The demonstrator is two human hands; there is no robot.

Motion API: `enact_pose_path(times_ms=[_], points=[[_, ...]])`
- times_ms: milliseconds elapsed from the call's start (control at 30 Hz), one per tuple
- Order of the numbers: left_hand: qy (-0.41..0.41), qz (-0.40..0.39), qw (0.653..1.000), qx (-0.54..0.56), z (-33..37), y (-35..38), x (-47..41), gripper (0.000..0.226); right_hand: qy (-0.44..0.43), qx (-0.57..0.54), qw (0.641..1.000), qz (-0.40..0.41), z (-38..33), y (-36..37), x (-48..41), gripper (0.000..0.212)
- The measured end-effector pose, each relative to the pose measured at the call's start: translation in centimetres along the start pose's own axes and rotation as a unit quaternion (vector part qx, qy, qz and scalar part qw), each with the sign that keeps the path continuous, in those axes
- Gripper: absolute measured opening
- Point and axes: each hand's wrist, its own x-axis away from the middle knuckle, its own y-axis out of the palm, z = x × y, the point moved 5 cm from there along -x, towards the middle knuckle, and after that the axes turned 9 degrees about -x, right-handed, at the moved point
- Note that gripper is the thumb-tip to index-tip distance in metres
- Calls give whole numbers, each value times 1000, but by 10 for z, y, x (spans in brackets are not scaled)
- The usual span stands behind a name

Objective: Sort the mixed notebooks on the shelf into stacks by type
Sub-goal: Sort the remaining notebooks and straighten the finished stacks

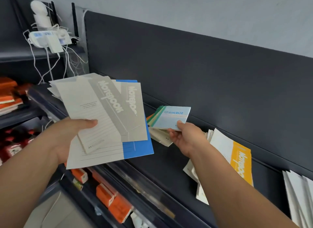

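My left hand (67, 134) grips a fanned bundle of grey and white notebooks (101, 119), with a blue one (138, 148) at the bottom of the bundle, held above the shelf's front edge. My right hand (184, 138) pinches the near corner of a small pale blue "ambit" notebook (172, 116). That one tops a small stack with green and orange edges (153, 116) on the dark shelf (166, 161). To the right lies a pile topped by a white and yellow notebook (237, 158). More white notebooks (298, 193) lie at the far right.
The shelf's dark back panel (186, 66) rises behind the piles. Orange boxes (111, 200) fill the lower shelf, and orange items (8, 95) sit on a shelf at left. A white power strip with cables (49, 37) stands at the upper left.
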Motion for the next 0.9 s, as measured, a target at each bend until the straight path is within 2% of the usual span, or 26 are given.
enact_pose_path(times_ms=[100, 200, 333, 400, 500, 567, 633, 733, 800, 900], points=[[1, -20, 1000, -3, 0, 9, -6, 47, 10, 17, 1000, 17, 3, -4, -4, 29], [3, -40, 999, -13, 1, 25, -12, 49, 9, 108, 994, -7, -11, -8, 2, 29], [6, -71, 997, -23, 4, 59, -14, 32, -34, 222, 974, 1, -32, -20, 19, 25], [10, -95, 995, -27, 5, 81, -9, 27, -64, 206, 977, 0, -40, -32, 32, 21], [15, -134, 990, -46, 2, 118, 3, 33, -60, 161, 984, -55, -41, -55, 54, 32], [22, -150, 986, -64, -3, 148, 14, 33, -67, 162, 982, -75, -39, -75, 69, 30], [35, -169, 983, -71, -10, 181, 28, 28, -103, 162, 980, -49, -40, -103, 76, 36], [39, -201, 977, -62, -24, 229, 49, 26, -148, 162, 975, 36, -47, -151, 84, 45], [25, -219, 973, -60, -31, 256, 60, 24, -170, 152, 971, 74, -54, -182, 91, 41], [-19, -261, 964, -39, -41, 288, 73, 29, -196, 117, 969, 91, -65, -225, 102, 27]])
